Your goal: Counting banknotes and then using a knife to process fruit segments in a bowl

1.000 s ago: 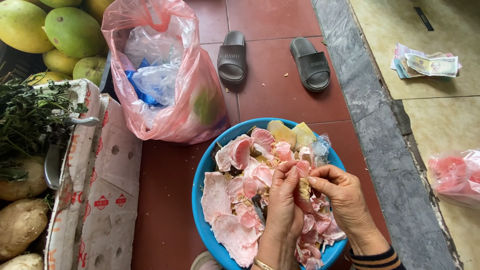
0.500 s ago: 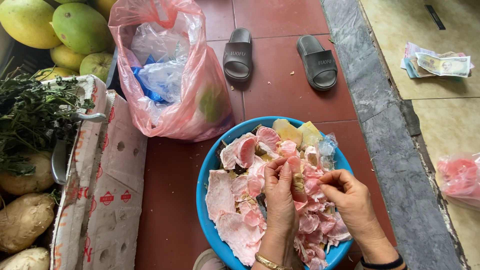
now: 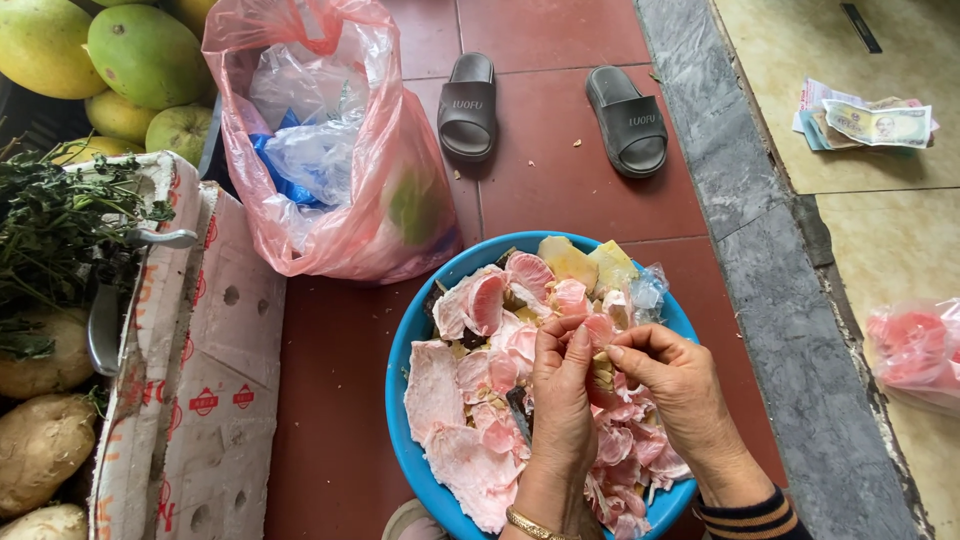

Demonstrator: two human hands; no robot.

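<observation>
Pinching fibrous pomelo piece, left hand, right hand, grips closed, round blue plastic basin

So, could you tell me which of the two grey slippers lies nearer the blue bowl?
The right-hand slipper, beside the grey stone strip; it lies closer to the blue bowl than the left slipper.

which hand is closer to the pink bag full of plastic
Left. The left hand works over the blue basin, below and right of the pink bag; the right hand sits farther right.

Red tile floor, blue basin, 2 sandals
</observation>
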